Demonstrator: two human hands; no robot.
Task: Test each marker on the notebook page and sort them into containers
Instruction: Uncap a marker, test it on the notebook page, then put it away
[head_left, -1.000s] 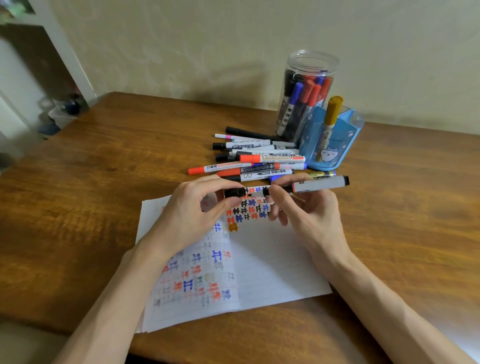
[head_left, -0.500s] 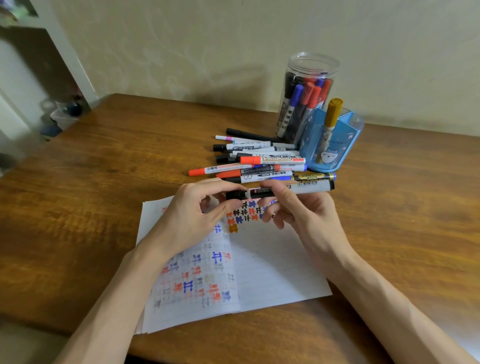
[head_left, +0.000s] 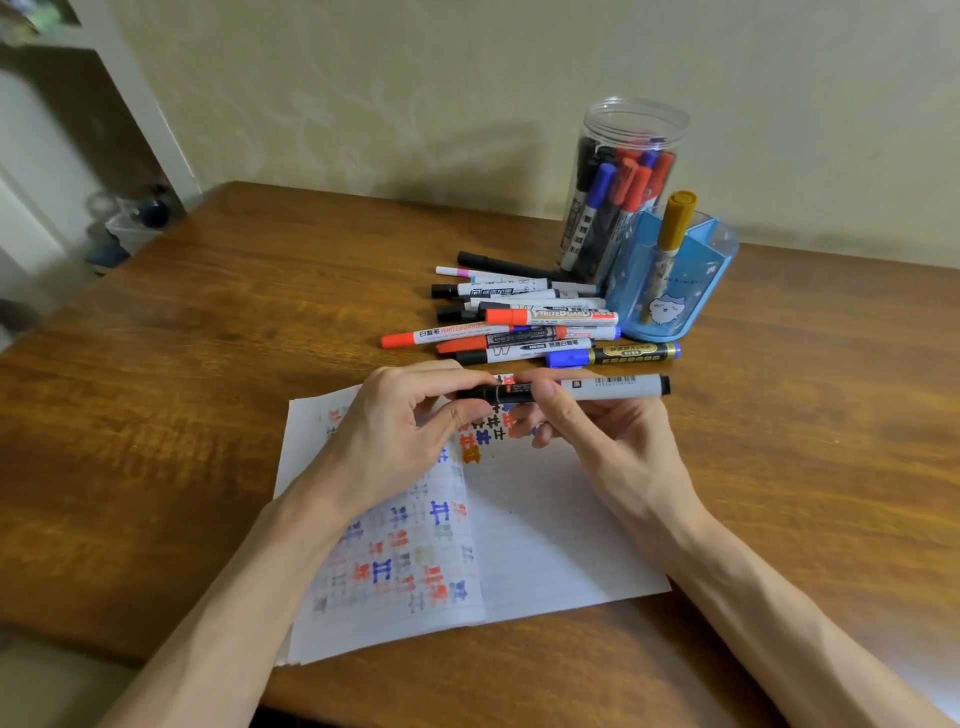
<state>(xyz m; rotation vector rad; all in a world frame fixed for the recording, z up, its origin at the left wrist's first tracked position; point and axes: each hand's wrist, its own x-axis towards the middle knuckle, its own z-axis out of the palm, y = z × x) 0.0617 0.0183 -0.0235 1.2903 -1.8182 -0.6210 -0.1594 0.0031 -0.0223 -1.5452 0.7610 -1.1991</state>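
Note:
Both hands hold one grey marker (head_left: 608, 387) level above the top of the open notebook (head_left: 545, 540). My left hand (head_left: 400, 436) pinches its black cap at the left end. My right hand (head_left: 597, 431) pinches the barrel beside the cap. The cap sits against the barrel. The pages carry many red, blue, black and orange test marks. A pile of loose markers (head_left: 519, 327) lies just beyond my hands. Behind it stand a clear jar (head_left: 623, 135) holding several markers and a blue holder (head_left: 691, 291) with one gold marker (head_left: 674, 223).
The wooden table (head_left: 234, 338) runs to a pale wall at the back. Its front edge lies below the notebook. A white shelf unit (head_left: 130, 104) and small items stand on the floor at far left.
The cap and barrel, apart one second ago, have come together. The marker has shifted slightly left as my hands closed toward each other.

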